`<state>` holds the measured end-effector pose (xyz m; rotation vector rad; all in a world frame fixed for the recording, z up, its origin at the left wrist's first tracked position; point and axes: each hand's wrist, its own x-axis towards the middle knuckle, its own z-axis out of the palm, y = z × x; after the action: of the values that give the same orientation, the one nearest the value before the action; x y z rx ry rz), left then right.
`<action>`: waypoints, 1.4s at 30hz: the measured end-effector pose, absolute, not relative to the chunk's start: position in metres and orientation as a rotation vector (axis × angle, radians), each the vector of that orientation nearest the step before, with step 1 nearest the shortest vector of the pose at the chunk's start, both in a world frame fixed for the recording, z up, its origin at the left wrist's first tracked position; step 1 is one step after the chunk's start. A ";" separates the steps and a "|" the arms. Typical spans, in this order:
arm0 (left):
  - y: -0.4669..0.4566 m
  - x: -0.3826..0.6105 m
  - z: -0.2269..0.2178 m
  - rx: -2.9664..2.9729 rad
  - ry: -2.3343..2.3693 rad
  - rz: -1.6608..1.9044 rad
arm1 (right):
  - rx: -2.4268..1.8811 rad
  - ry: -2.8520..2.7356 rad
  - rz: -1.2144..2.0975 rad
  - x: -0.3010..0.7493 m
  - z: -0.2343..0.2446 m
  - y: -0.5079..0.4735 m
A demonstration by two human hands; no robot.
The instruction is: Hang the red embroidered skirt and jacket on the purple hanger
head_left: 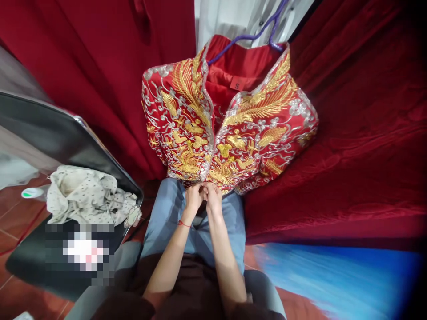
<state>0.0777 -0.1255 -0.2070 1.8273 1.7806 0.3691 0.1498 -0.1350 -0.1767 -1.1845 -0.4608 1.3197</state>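
A red jacket [240, 146] with gold and silver embroidery hangs in front of me from a purple hanger [248, 36]. Its collar stands apart at the top, showing a red lining and a size label [240, 83] marked S. Lower down, the two front edges come together. At the bottom of that front, my left hand [194, 198] and my right hand [212, 195] meet with bent fingers, pinching the jacket's edges. The fingertips nearly touch, and any small fastener between them is hidden. The hem reaches my blue-trousered knees.
Left of me is a black chair [76, 129] with a spotted cream cloth bag [83, 195] and a pixelated patch on its seat. A white bottle [33, 193] lies beside the bag. Red curtains [350, 155] hang on both sides; a blue surface [333, 275] lies lower right.
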 end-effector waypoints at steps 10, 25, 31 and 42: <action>-0.137 0.082 -0.195 1.853 1.885 0.369 | -0.911 -0.822 1.058 0.156 -0.047 -0.123; -0.087 0.070 -0.069 2.290 1.674 0.971 | -0.891 -0.760 1.118 0.152 -0.052 -0.119; -0.095 0.073 -0.078 2.172 1.668 1.041 | -0.878 -0.694 1.079 0.147 -0.041 -0.117; -0.103 0.079 -0.070 2.062 1.609 1.088 | -0.833 -0.776 0.985 0.151 -0.002 -0.105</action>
<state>0.0787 -0.1030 -0.0698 2.0620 1.6095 1.0878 0.1507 -0.1049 -0.0024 -0.8326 -0.7758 0.9853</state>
